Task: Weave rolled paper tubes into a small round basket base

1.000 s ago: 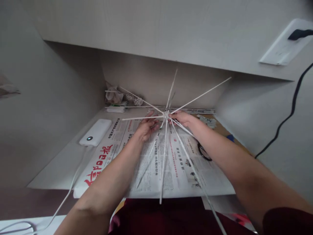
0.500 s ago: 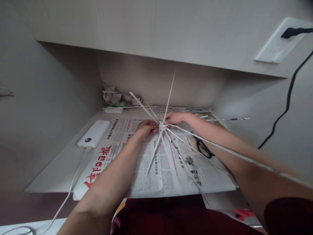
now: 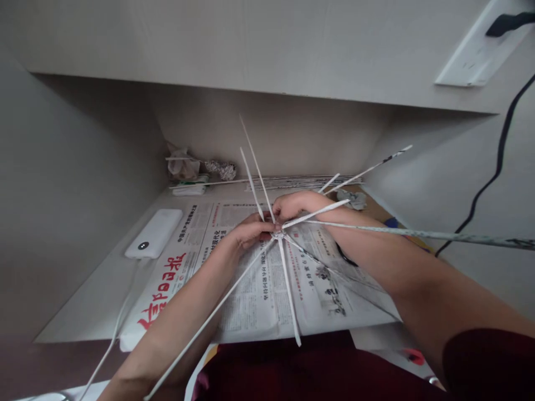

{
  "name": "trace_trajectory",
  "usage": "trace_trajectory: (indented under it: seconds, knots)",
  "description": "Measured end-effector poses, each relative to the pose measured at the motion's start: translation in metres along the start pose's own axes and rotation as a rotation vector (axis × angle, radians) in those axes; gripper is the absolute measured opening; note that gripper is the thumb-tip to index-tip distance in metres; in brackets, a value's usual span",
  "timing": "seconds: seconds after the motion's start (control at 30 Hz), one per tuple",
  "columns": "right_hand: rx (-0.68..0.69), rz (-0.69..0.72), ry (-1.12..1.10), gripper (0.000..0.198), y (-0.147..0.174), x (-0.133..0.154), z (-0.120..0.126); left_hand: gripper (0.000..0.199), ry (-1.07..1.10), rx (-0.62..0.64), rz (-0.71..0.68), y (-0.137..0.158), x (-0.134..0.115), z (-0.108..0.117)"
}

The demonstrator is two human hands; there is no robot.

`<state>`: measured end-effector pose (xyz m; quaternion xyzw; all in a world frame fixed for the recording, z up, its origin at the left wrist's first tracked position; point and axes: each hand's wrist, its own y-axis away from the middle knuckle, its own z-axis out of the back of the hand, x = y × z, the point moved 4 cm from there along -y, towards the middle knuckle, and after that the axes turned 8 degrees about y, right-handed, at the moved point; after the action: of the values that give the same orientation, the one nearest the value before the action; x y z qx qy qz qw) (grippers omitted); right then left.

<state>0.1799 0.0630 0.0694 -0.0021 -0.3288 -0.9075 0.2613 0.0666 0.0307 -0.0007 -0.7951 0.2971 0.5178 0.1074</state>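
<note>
Between my hands is a small woven hub (image 3: 278, 236) of rolled newspaper, with several thin paper rods (image 3: 290, 289) radiating from it in all directions. My left hand (image 3: 256, 229) pinches the hub from its left side, thumb on top. Just behind it, my right hand (image 3: 291, 206) curls its fingers closed around the far edge of the weave and the base of a rod; the fingertips are partly hidden. One long rod (image 3: 418, 231) runs off to the right across my right forearm. Printed newspaper sheets (image 3: 246, 317) lie beneath. The black scissors handle (image 3: 346, 255) is mostly covered by my right forearm.
A white power bank (image 3: 154, 234) with a cable lies at left. Along the back wall are a bundle of paper rods (image 3: 292, 182), a crumpled plastic bag (image 3: 181, 162) and a knobbly woven piece (image 3: 222, 169). A black cord (image 3: 505, 128) hangs from the wall socket (image 3: 472, 55) at right.
The woven hub has turned in my hands, so its rods point in new directions. My hands have drawn closer together, and the view has shifted slightly.
</note>
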Motion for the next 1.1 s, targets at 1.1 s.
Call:
trace_trajectory:
  seconds: [1.1]
  knots:
    - [-1.276,-0.167,-0.465,0.023,0.039,-0.052,0.019,0.015,0.120,-0.545,-0.003,-0.011,0.000,0.033]
